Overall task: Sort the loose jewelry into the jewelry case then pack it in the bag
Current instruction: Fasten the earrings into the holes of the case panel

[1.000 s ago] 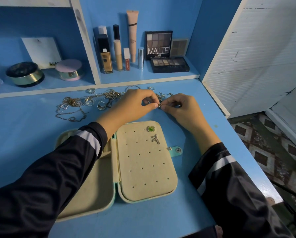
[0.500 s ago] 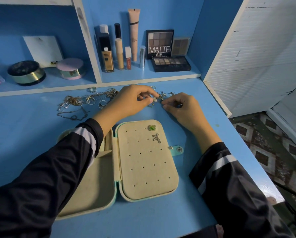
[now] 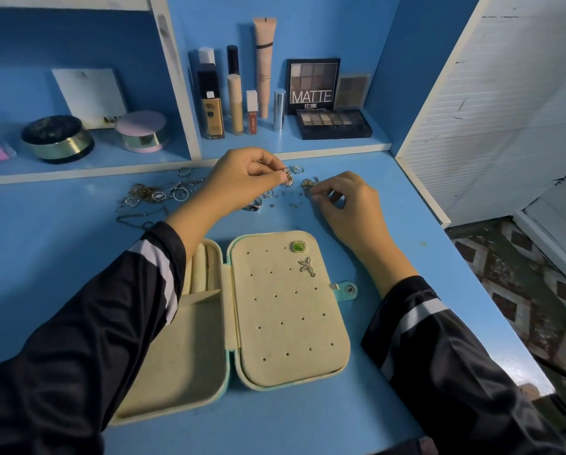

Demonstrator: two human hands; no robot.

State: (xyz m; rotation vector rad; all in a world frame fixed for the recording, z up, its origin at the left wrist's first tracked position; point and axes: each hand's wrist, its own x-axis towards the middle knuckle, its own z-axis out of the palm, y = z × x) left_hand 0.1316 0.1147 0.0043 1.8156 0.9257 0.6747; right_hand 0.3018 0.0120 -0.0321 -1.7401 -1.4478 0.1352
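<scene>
Far left on the bench (image 3: 61, 257) is my tangle of chains (image 3: 144, 195) with a few rings mixed in, just under the shelf (image 3: 308, 144) where the makeup stands. My left grip (image 3: 242, 178) has thumb and fingertips pressed together, pinching a small sparkly earring (image 3: 287, 177) that hangs from them. Just below it a dark-stone ring (image 3: 253, 205) and a scatter of tiny bits lie loose on the bench between my two grips.

The case (image 3: 285, 339) lies open flat in front of me, nearer than the loose pile. The left half has ring rolls and a compartment, partly hidden by my sleeve, and the right half is the holed pad. There are two pieces on the pad, both near its top right corner: a green stud (image 3: 298, 246) and a silver winged piece (image 3: 307, 266) just under it.

My right grip (image 3: 350, 205) is down at the bench with the fingers curled, fingertips pinching a gold piece (image 3: 308, 183). I can't tell if it's off the surface.
</scene>
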